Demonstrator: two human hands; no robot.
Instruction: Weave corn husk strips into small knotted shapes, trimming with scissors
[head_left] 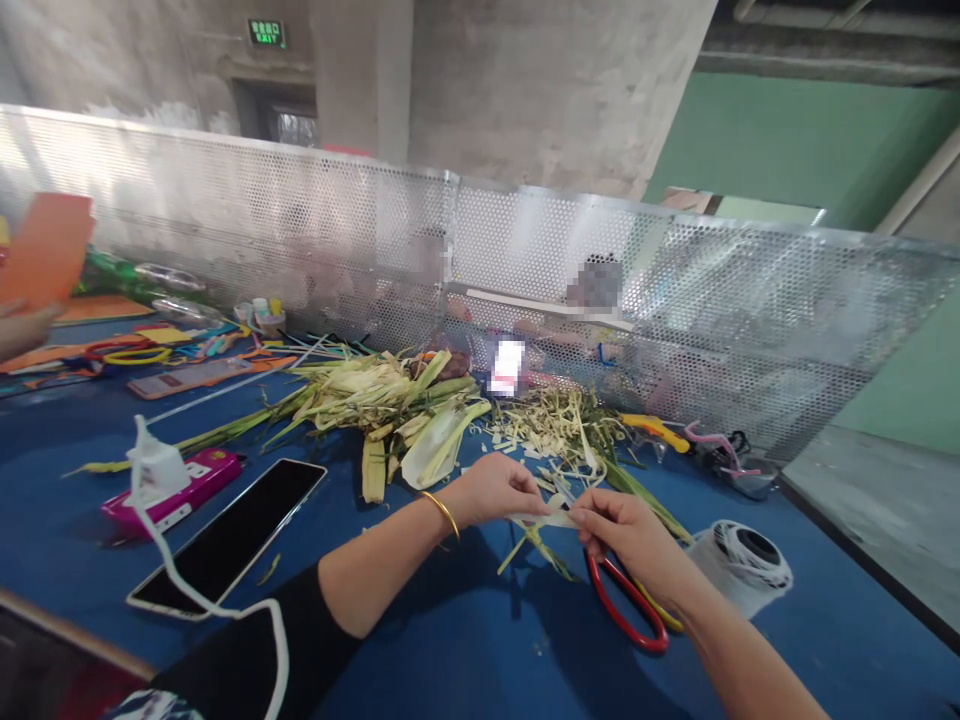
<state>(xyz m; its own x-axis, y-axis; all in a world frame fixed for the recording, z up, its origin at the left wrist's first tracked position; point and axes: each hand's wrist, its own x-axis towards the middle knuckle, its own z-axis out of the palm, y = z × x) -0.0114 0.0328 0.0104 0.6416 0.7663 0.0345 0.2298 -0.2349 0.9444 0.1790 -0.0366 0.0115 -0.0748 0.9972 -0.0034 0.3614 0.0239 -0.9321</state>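
My left hand (pixel 504 488), with a gold bangle on its wrist, is closed in a pinch on one end of a pale strip of corn husk (pixel 553 518). The other end is pinched between the thumb and finger of my right hand (pixel 634 535). Red-handled scissors (pixel 651 640) pass beneath my right hand, their blades pointing away; whether its lower fingers grip them I cannot tell. Just below the strip are thin green husk shreds (pixel 551 550). Beyond my hands lie a heap of corn husks (pixel 360 390) and a pile of cut shreds (pixel 551 425).
A spool of white cord (pixel 750 565) stands at right, near a yellow tool (pixel 656 430). At left are a dark tablet (pixel 232 530), a magenta power strip (pixel 206 480) and a white cable (pixel 161 550). A perforated metal screen (pixel 337 240) borders the table. Another person's hand (pixel 26 330) holds orange paper.
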